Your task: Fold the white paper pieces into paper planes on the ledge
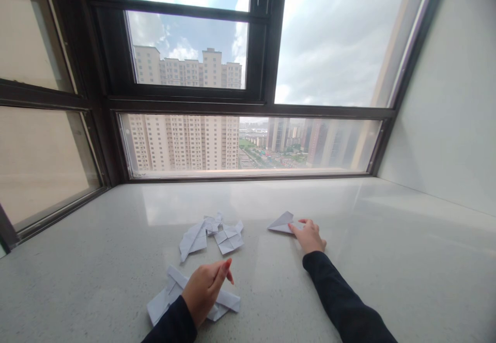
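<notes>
My right hand [309, 236] is at a folded white paper airplane [282, 221] lying on the sill. Its thumb and fingers close on the plane's right end, and the nose points left. My left hand [207, 287] is curled with the thumb against the fingers, and nothing shows in it. Beneath and behind that hand lies a folded paper piece [227, 301] with long flaps, partly hidden by the hand and sleeve. Farther back sit a folded white paper shape [194, 241], a squarish folded paper [229, 238] and a smaller folded paper [213, 223], close together or touching.
The pale speckled sill [372, 260] spreads around both hands. Dark window frames [248, 108] border it at the back and left, with tall buildings outside. A white wall [445, 115] rises on the right.
</notes>
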Demonstrator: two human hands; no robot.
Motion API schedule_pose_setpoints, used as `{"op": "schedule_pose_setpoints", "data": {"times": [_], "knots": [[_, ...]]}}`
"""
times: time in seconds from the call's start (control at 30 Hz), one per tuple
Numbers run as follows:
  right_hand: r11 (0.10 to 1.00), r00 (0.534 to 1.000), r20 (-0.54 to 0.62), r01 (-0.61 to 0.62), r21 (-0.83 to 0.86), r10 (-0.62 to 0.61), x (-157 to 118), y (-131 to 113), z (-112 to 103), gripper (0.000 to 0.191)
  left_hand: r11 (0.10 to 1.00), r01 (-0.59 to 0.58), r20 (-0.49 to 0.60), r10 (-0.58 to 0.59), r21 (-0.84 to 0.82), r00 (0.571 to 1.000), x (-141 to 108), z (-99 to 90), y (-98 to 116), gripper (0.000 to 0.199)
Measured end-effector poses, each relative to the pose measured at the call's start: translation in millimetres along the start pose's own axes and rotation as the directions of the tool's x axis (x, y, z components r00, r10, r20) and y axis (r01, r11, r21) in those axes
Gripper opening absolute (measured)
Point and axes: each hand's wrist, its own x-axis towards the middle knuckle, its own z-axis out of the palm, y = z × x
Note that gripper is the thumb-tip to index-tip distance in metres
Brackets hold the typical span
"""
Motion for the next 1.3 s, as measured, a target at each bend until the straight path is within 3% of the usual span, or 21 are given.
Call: {"op": "schedule_pose_setpoints", "data": {"times": [0.57,0.83,0.93,1.0,1.07,1.13,1.23,1.3], "knots": [[0.993,0.999,-0.047,-0.008,0.118,0.014,-1,0,0,0.037,1.000,0.003,-0.012,-0.003,-0.014,1.000,1,-2.5,4,0.057],[0.983,0.976,-0.217,0.006,0.183,0.034,-9,-9,-16,0.029,0.998,0.069,-0.051,-0.069,0.000,0.996,1,-4.3,0,0.057],[0.979,0.968,-0.250,0.080,0.187,-0.032,-22,-23,-26,0.029,0.996,0.084,-0.076,-0.085,-0.016,0.993,1,-5.4,0,0.055],[0.959,0.960,-0.215,0.220,0.180,-0.180,-41,-38,-30,0.026,0.995,0.086,-0.097,-0.090,-0.045,0.991,1,-6.1,1,0.055],[0.890,0.908,-0.068,0.419,0.181,-0.414,-69,-54,-32,0.022,0.987,0.098,-0.121,-0.113,-0.126,0.986,3,-7.1,1,0.055],[0.795,0.794,0.107,0.573,0.202,-0.599,-102,-67,-29,0.021,0.952,0.134,-0.146,-0.179,-0.277,0.973,5,-9.6,1,0.058],[0.662,0.597,0.295,0.714,0.227,-0.746,-149,-76,-20,0.032,0.847,0.166,-0.228,-0.317,-0.506,0.921,9,-17.3,0,0.060],[0.614,0.521,0.353,0.750,0.245,-0.777,-169,-76,-12,0.043,0.789,0.150,-0.301,-0.393,-0.596,0.869,11,-23.6,-1,0.058]]}}
